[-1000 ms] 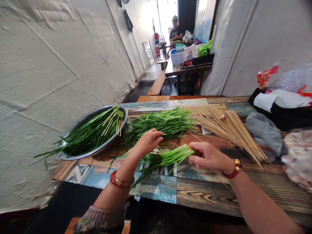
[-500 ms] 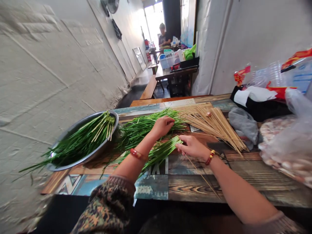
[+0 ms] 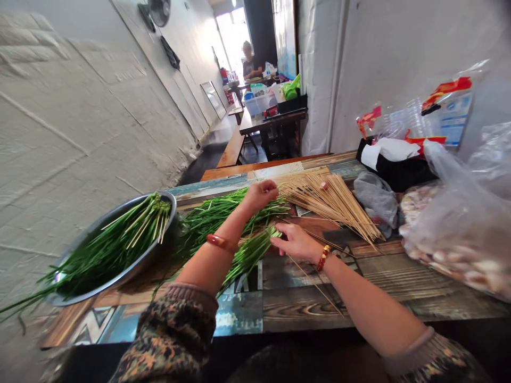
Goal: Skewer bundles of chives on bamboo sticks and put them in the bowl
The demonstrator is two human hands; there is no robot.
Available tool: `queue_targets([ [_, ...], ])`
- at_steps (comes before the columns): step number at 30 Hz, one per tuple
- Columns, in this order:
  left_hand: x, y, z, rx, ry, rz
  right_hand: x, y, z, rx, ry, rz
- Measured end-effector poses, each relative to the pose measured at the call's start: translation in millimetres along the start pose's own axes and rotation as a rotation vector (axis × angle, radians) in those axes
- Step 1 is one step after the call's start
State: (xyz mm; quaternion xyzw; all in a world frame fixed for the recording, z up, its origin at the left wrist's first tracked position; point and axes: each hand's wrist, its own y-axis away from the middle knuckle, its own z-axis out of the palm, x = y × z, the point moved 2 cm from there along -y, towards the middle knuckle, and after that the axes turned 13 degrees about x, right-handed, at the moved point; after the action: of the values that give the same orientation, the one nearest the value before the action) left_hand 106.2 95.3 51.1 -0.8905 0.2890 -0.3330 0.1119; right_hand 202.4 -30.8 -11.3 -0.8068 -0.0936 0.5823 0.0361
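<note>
Half curled, the left hand arches forward, grip unclear; right hand pinches green stalks.

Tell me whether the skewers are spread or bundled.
Spread: the skewers fan out loosely on the table, several crossing, and no band shows around them.

From my remote station I see a multicoloured, plank-patterned table bearing, left to right, a silvery metal basin, a pile of long green stalks, fanned thin tan sticks, a crumpled grey plastic bag and a translucent plastic bag of pale lumps.
</note>
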Motion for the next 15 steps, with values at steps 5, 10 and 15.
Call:
queue_targets([
  [5,23,7,-46.2,0.088,-0.075,-0.036,4,2,11,0.101,-0.165,0.08],
  [10,39,26,-66.2,0.133,-0.433,0.141,5,4,14,0.186,-0.124,0.114],
  [15,1,59,-52.4,0.006,-0.184,-0.049,1,6,7,0.266,-0.132,0.077],
])
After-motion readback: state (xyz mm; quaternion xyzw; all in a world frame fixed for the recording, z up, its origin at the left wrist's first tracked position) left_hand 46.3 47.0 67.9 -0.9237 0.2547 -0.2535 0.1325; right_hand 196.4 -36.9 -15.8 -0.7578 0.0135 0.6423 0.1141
